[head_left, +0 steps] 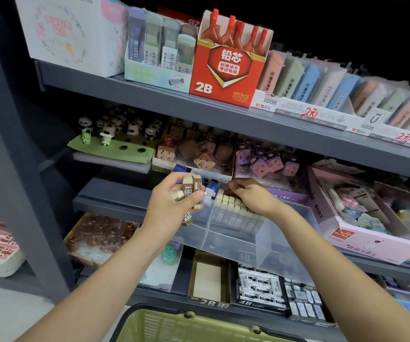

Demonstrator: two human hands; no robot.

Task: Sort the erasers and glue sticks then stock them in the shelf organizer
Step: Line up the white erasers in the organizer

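- Head view: grey shelving (223, 114) fills the frame, its upper shelf carrying a red 2B lead box (226, 77) and rows of pastel eraser packs (334, 87).
- A green basket (199, 327) sits at the bottom edge, below both forearms.
- A clear shelf organizer (260, 240) with dividers rests on the middle shelf, its front projecting past the shelf edge.
- A row of cream erasers (233, 208) stands upright in a rear compartment of the organizer, packed side by side.
- The right hand (250, 196) lies on top of that row, fingers curled down over the far end; whether it pinches one eraser I cannot tell.
- The left hand (174, 206) hovers just left of the row, fingers and thumb clamped around a bundle of brown-sleeved erasers (191, 193).
- Blue-sleeved erasers (212, 187) sit between the two hands.
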